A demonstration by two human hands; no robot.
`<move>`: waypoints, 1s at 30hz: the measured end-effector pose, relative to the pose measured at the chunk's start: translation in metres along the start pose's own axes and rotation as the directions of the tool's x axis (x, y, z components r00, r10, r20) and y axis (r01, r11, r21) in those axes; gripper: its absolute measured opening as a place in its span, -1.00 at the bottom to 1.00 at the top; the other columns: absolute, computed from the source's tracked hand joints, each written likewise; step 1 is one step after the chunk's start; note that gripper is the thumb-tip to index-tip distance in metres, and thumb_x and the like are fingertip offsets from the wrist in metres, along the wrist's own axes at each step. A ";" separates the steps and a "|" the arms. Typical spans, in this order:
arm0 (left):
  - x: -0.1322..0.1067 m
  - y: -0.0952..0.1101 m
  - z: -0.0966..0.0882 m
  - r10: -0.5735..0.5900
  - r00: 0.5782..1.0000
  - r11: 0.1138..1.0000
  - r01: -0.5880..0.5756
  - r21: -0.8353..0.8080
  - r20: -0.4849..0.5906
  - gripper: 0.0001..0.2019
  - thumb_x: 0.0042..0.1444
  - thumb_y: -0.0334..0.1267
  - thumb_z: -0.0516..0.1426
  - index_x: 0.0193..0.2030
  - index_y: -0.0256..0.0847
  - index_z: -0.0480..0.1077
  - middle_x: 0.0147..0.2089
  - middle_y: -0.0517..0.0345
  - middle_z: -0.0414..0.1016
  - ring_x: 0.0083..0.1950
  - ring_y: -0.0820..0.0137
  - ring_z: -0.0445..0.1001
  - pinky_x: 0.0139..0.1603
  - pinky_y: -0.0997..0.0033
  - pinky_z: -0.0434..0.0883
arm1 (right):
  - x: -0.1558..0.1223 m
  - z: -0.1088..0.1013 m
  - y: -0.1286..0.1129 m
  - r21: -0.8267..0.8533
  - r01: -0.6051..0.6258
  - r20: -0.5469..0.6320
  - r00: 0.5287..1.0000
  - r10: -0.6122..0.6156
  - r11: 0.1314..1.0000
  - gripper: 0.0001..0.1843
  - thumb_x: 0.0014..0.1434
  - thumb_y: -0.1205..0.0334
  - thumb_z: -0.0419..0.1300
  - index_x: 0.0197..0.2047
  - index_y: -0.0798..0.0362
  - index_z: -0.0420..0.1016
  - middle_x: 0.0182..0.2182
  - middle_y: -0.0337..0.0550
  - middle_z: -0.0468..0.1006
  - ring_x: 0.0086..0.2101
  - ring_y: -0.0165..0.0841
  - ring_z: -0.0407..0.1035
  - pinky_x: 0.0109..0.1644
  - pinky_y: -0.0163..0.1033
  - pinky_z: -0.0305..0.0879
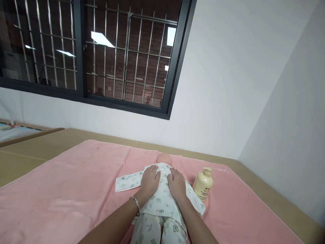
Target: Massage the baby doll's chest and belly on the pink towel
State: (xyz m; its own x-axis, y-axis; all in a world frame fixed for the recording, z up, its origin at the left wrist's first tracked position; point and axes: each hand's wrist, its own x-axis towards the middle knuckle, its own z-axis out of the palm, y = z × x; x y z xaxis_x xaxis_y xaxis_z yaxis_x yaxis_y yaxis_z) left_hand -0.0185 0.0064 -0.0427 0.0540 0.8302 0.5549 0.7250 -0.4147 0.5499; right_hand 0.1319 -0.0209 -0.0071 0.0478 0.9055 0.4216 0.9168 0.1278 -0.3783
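Note:
A baby doll (164,158) lies on its back on a pink towel (76,189), head towards the wall, dressed in a white printed suit (159,203). My left hand (149,181) lies flat on the doll's chest, fingers stretched out, a silver bangle on the wrist. My right hand (177,184) rests flat beside it on the other side of the chest, fingers also extended. The suit's sleeves spread out to either side. Neither hand grips anything.
A cream pump bottle (203,184) stands on the towel just right of the doll. The towel covers a tan mattress (38,145) in the corner of white walls. A barred dark window (101,51) is above.

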 end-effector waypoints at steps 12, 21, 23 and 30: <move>-0.002 0.001 0.000 -0.044 0.998 0.998 0.042 -0.037 -0.045 -0.62 0.23 -0.20 -0.03 0.10 -0.26 0.41 0.13 -0.07 0.48 0.19 0.18 0.39 0.24 0.12 0.27 | -0.001 0.004 0.003 0.028 0.009 -0.029 1.000 -0.008 1.000 -0.50 0.22 0.25 -0.08 0.14 0.10 0.46 0.13 -0.03 0.46 0.14 -0.23 0.29 0.23 -0.16 0.10; 0.002 0.005 -0.005 -0.055 0.998 0.997 0.054 0.055 0.009 -0.63 0.22 -0.15 -0.01 0.06 -0.27 0.40 0.10 -0.10 0.48 0.19 0.14 0.36 0.23 0.12 0.22 | -0.001 0.004 0.003 0.026 0.008 -0.032 0.999 -0.007 1.000 -0.50 0.21 0.25 -0.08 0.14 0.09 0.46 0.12 -0.03 0.47 0.13 -0.23 0.30 0.22 -0.16 0.10; 0.002 0.006 -0.007 -0.066 0.998 0.996 0.065 0.058 0.010 -0.64 0.21 -0.15 -0.01 0.05 -0.26 0.40 0.08 -0.09 0.49 0.18 0.15 0.37 0.22 0.15 0.22 | -0.001 0.003 0.003 0.026 0.020 -0.039 0.999 -0.019 0.999 -0.51 0.22 0.25 -0.08 0.13 0.09 0.47 0.10 -0.04 0.48 0.12 -0.24 0.31 0.20 -0.18 0.11; 0.002 0.008 -0.008 -0.130 0.992 0.988 0.130 0.082 -0.005 -0.69 0.20 -0.15 0.00 -0.05 -0.26 0.40 0.01 -0.08 0.49 0.11 0.16 0.38 0.16 0.18 0.24 | -0.011 -0.008 -0.008 -0.087 -0.034 -0.100 0.995 0.025 0.996 -0.65 0.24 0.25 -0.06 -0.15 0.05 0.55 -0.15 -0.07 0.60 -0.09 -0.25 0.42 0.01 -0.24 0.18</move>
State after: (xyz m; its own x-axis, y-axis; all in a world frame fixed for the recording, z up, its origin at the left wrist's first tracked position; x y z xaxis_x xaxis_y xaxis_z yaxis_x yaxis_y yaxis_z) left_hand -0.0179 0.0015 -0.0317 -0.0442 0.8751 0.4820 0.7796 -0.2715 0.5644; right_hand 0.1272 -0.0349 -0.0021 0.1099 0.8634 0.4924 0.9457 0.0617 -0.3192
